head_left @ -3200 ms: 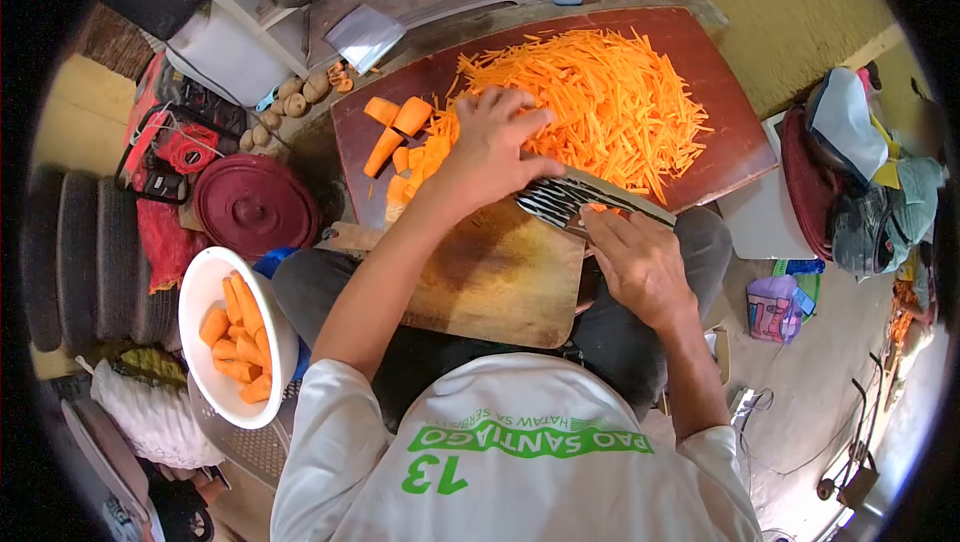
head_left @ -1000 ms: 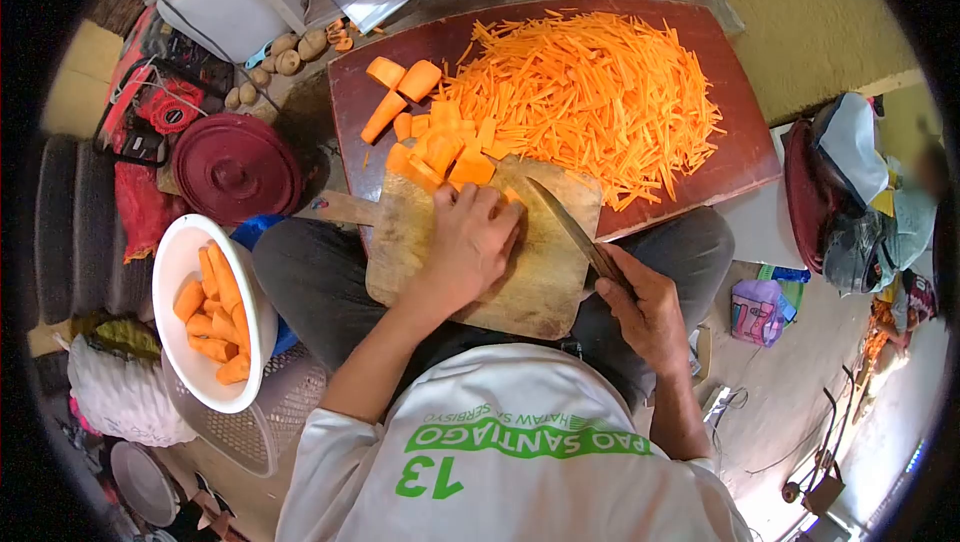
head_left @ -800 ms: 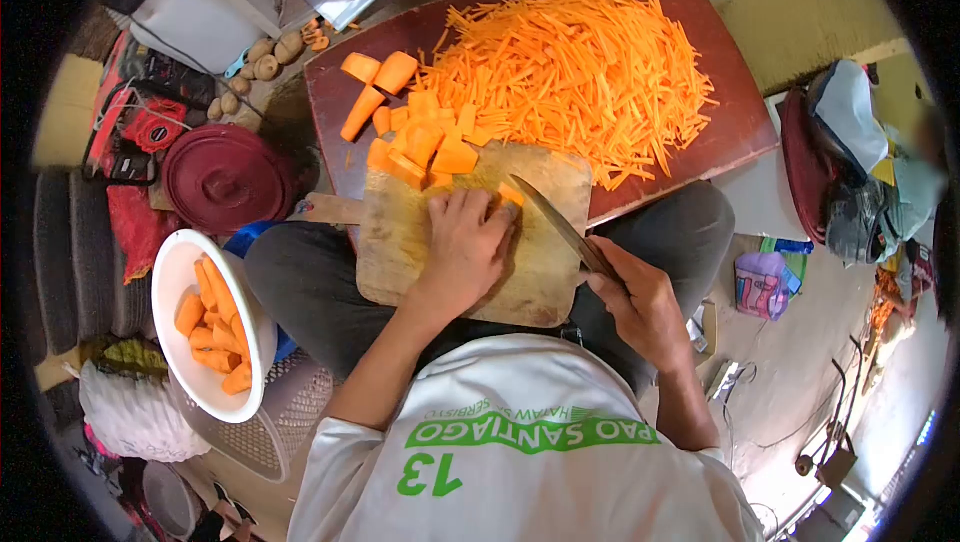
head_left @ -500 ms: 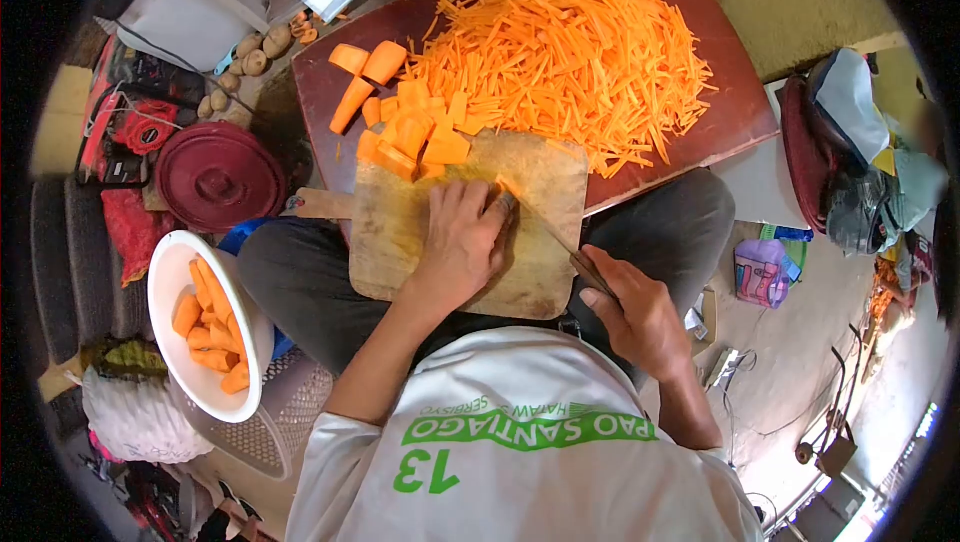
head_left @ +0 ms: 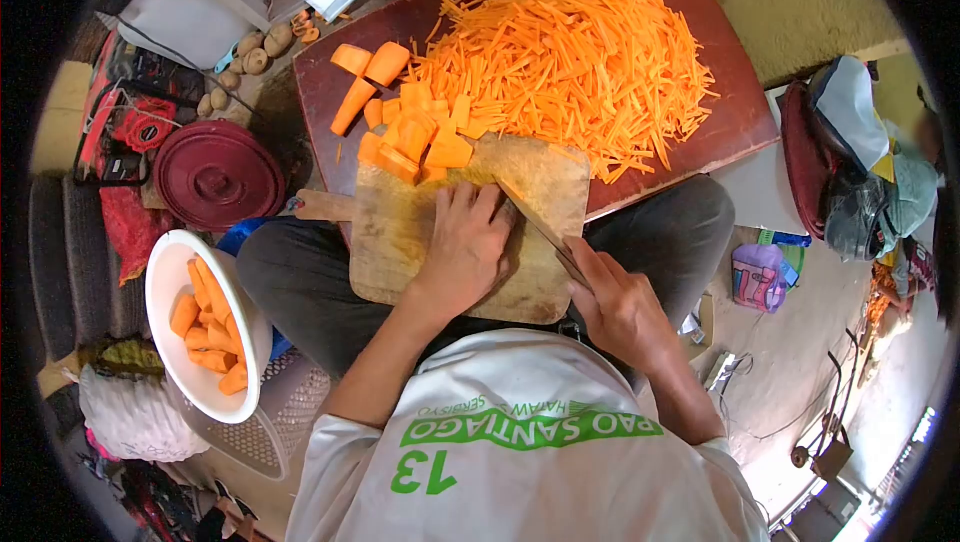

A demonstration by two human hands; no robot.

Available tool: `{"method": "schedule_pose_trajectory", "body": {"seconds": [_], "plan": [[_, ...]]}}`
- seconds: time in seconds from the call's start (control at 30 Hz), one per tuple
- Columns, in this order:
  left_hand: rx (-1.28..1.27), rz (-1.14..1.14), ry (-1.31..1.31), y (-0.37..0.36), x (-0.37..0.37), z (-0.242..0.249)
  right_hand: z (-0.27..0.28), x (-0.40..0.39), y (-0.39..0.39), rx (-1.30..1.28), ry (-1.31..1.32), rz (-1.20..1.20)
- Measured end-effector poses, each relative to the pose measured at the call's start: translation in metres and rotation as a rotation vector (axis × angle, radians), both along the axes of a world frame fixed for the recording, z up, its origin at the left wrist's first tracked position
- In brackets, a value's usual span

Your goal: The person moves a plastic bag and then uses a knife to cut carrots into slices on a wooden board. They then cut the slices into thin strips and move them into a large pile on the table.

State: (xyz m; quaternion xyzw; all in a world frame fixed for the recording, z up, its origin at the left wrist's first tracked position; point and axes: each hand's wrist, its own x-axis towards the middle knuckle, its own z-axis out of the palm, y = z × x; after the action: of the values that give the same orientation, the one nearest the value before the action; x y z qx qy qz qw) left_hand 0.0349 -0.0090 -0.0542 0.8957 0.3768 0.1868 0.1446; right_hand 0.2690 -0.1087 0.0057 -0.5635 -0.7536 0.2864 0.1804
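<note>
My right hand (head_left: pixel 622 310) is closed round the handle of a knife (head_left: pixel 543 228). Its blade slants up and left, lying against the fingertips of my left hand (head_left: pixel 465 250). Those fingers are bent and pressed down on a wooden cutting board (head_left: pixel 395 267), over a piece of carrot that they mostly hide; a bit of orange shows by the blade tip. The board rests across my lap. Flat carrot slices (head_left: pixel 410 132) lie at its far left edge. Beyond it a big heap of carrot strips (head_left: pixel 570 62) covers much of a dark red table (head_left: pixel 735 102).
Thick carrot chunks (head_left: pixel 385 64) sit on the table's left side. A white tub (head_left: pixel 160 342) of peeled carrots (head_left: pixel 212 327) stands left of my knee. Behind it are a maroon lid (head_left: pixel 218 177) and a red-and-black machine (head_left: pixel 140 127). On the right-hand floor lies a purple pouch (head_left: pixel 758 277).
My right hand and the knife have shifted slightly up and left, the blade now closer along my left fingers. My left fingers have moved only a little.
</note>
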Motion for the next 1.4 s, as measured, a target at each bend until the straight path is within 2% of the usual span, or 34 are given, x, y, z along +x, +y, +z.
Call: {"method": "schedule_pose_trajectory", "body": {"seconds": [0.07, 0.27, 0.57, 0.67, 0.77, 0.97, 1.17, 1.4], "plan": [[-0.015, 0.01, -0.009, -0.001, 0.001, 0.002, 0.006, -0.007, 0.014, 0.042, -0.006, 0.031], [0.02, 0.006, -0.041, -0.005, -0.002, -0.003, 0.015, -0.001, 0.001, -0.082, 0.0, -0.064], [0.031, 0.039, -0.059, -0.005, -0.005, -0.007, 0.005, -0.008, 0.007, -0.096, -0.039, -0.082], [0.043, 0.05, -0.066, -0.006, -0.006, -0.009, 0.01, -0.006, 0.001, -0.097, -0.003, -0.097], [0.026, 0.047, -0.062, -0.005, -0.006, -0.012, -0.007, -0.005, 0.008, 0.029, 0.034, -0.057], [0.058, 0.045, -0.075, -0.004, -0.008, -0.009, 0.008, -0.008, 0.006, -0.015, -0.015, -0.027], [0.048, 0.045, -0.065, -0.002, -0.007, -0.014, -0.008, -0.014, 0.015, 0.004, 0.011, -0.02], [0.057, 0.043, -0.087, -0.004, -0.009, -0.014, 0.004, -0.013, 0.003, -0.029, 0.022, -0.061]]}}
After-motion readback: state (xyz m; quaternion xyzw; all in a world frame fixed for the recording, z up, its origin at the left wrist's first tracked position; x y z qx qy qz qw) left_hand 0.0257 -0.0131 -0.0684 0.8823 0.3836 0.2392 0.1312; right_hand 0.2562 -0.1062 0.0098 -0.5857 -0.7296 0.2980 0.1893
